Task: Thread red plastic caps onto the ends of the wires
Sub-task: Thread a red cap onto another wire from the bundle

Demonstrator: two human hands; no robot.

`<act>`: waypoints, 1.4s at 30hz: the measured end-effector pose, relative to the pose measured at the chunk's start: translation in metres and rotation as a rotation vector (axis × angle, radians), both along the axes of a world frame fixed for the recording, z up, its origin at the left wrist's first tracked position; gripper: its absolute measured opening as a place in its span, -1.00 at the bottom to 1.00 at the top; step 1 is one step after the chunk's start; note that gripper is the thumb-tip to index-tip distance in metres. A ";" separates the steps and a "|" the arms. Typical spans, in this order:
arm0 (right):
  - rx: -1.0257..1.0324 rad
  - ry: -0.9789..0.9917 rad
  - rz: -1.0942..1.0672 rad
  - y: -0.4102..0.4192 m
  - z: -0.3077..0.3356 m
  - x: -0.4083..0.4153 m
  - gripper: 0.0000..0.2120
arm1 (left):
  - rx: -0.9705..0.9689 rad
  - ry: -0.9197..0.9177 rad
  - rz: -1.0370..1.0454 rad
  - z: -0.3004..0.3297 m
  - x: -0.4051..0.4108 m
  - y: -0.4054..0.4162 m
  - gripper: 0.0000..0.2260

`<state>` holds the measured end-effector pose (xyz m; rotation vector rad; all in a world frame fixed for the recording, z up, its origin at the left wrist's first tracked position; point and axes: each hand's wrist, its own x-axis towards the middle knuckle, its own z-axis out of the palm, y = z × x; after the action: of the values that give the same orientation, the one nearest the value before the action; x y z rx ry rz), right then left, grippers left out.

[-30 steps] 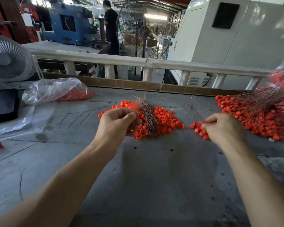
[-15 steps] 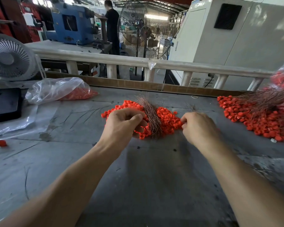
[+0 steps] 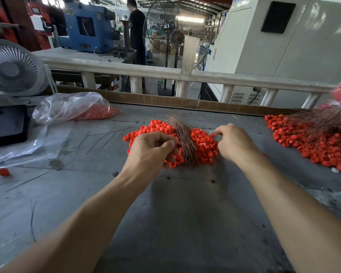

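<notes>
Red caps (image 3: 203,146) heaped between both hands' grips, wires (image 3: 183,138) across them.

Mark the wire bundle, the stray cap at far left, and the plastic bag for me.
wire bundle (image 3: 182,137), head view, mid-bundle strands.
stray cap (image 3: 3,172), head view, its top.
plastic bag (image 3: 71,106), head view, clear crumpled middle.

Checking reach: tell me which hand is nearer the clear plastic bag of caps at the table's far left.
Left. The left hand sits at the middle cap pile's left edge, on the side toward the plastic bag; the right hand is beyond that pile, farther off.
</notes>
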<state>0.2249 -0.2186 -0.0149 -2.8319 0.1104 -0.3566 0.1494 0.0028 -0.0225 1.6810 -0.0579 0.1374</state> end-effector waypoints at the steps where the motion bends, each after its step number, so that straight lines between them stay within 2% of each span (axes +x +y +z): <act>1: -0.050 0.024 0.017 0.001 -0.001 0.002 -0.52 | 0.012 0.000 0.005 -0.001 0.000 0.000 -0.85; 5: -0.087 0.077 0.047 0.004 -0.005 0.007 -0.49 | 0.071 0.007 0.049 -0.003 0.003 0.002 -0.84; 11: 0.230 0.018 0.122 0.003 -0.001 0.000 -0.45 | 0.244 -0.042 0.137 -0.006 0.008 0.008 -0.83; 15: 0.265 -0.082 0.134 0.002 0.004 -0.016 -0.60 | 0.408 -0.082 0.174 -0.008 0.010 0.010 -0.85; 19: 0.300 -0.086 0.313 0.010 0.008 -0.040 -0.77 | 0.603 -0.143 0.146 -0.011 0.007 0.006 -0.90; 23: 0.190 -0.082 0.502 0.018 0.010 -0.060 -0.78 | 0.724 -0.202 0.132 -0.013 0.005 0.001 -0.84; 27: 0.086 -0.044 0.608 0.023 0.011 -0.068 -0.77 | 0.805 -0.199 0.149 -0.012 0.004 0.004 -0.88; 34: 0.048 -0.095 0.631 0.028 0.007 -0.067 -0.91 | 0.868 -0.133 0.135 -0.010 0.003 0.010 -0.86; 39: -0.009 -0.080 0.625 0.027 0.005 -0.064 -0.83 | 0.857 -0.143 0.113 -0.012 0.005 0.010 -0.85; 42: -0.035 -0.066 0.622 0.028 0.003 -0.063 -0.87 | 0.846 -0.148 0.084 -0.014 0.005 0.009 -0.86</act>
<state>0.1623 -0.1904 -0.0117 -2.7004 -0.7746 -0.3047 0.1542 0.0114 -0.0368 2.5160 -0.1749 0.3337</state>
